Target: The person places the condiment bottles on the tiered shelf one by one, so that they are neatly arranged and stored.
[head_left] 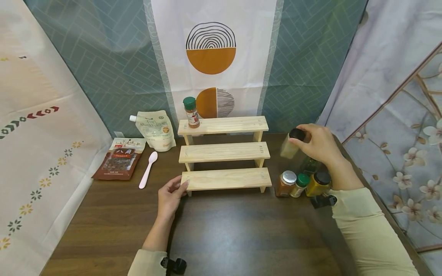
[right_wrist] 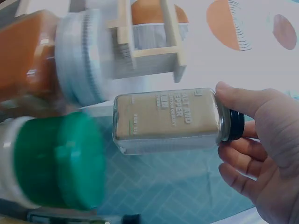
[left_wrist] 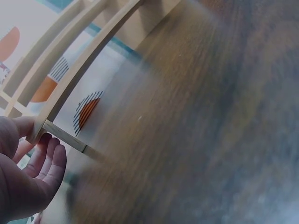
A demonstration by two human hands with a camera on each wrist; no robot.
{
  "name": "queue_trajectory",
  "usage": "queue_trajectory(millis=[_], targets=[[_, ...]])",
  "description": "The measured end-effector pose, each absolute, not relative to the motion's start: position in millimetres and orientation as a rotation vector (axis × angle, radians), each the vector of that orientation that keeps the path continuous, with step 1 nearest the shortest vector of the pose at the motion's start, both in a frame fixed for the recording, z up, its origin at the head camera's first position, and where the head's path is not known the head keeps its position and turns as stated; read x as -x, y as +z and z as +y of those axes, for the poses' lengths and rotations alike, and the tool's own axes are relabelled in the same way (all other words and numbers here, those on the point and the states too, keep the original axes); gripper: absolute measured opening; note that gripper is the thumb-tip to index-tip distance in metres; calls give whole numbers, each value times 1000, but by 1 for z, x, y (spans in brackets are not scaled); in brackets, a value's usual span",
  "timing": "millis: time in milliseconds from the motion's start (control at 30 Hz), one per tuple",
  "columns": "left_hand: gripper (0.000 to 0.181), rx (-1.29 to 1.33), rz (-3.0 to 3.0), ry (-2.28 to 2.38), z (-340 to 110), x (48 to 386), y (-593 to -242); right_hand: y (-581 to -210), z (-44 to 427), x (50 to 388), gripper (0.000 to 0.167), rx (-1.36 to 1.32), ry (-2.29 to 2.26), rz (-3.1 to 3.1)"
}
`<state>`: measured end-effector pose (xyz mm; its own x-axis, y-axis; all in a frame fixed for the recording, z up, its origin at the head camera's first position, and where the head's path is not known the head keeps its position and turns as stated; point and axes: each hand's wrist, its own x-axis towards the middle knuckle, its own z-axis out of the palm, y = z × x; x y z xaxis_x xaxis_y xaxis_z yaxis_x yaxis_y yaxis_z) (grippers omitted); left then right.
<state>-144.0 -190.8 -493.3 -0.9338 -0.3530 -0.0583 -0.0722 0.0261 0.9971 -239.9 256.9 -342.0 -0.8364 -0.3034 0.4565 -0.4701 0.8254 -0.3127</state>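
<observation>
My right hand [head_left: 321, 143] grips a square clear jar [right_wrist: 168, 116] by its black lid, right of the three-tier wooden rack [head_left: 226, 179]. Pale tan powder fills the jar, and raised lettering shows on its side. The jar looks blurred and tilted in the head view. My left hand [head_left: 170, 197] pinches the left end of the rack's lowest board between thumb and fingers. On the top board, at the left, stands a spice bottle [head_left: 192, 115] with a green cap.
Below my right hand cluster a silver-lidded jar [head_left: 288, 184], a green-capped jar [head_left: 299, 186], a yellow black-lidded jar [head_left: 315, 186] and a dark bottle [head_left: 309, 165]. Left of the rack are a spouted pouch [head_left: 156, 130], a brown packet [head_left: 119, 161] and a pink spoon [head_left: 148, 170].
</observation>
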Motion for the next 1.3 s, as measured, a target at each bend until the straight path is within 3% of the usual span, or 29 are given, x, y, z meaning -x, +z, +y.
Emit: queue_trajectory(millis=[800,1300], targets=[[35,-459,-2115,-2001,-191,144,-493,-279,224,259,46,-666,655,-2553],[35,-468,-2112,-1993,-191,145,-495,-272,187,281,46,-731,751,-2561]])
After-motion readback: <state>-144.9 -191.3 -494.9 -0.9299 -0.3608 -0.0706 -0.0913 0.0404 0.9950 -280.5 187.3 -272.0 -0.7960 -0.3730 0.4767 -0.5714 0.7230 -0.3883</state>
